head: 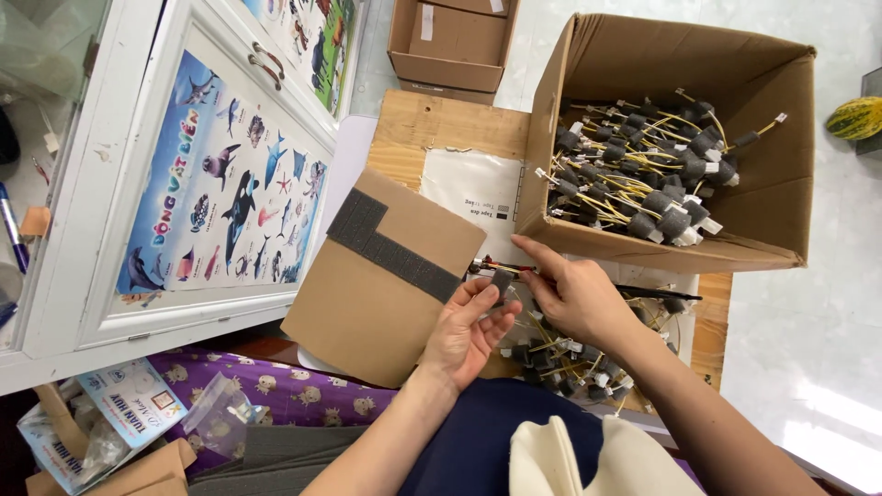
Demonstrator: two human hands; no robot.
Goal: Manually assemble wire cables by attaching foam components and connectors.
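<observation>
The left hand (469, 331) pinches a small dark foam piece (502, 280) between thumb and fingertips, holding it up just above the lap. The right hand (574, 296) is closed on a thin wire (657, 294) that runs out to the right, with its pointing finger stretched toward the foam. The two hands are almost touching, and the wire end sits right at the foam piece.

It looks like the step in hand is putting the foam around the wire (or pushing the wire into it; the fingers hide the exact spot). The next move seems to need a steady left pinch while the right hand guides the wire, so the foam stays snug and does not slip off.

Under the hands lies a pile of wires (560, 354) with little foam bits already on them. The big box (680, 138) up on the right holds many more of the same kind. Just left of the hands is a cardboard sheet (367, 303) with a strip of dark foam (390, 243) stuck on it, partly cut away.
</observation>
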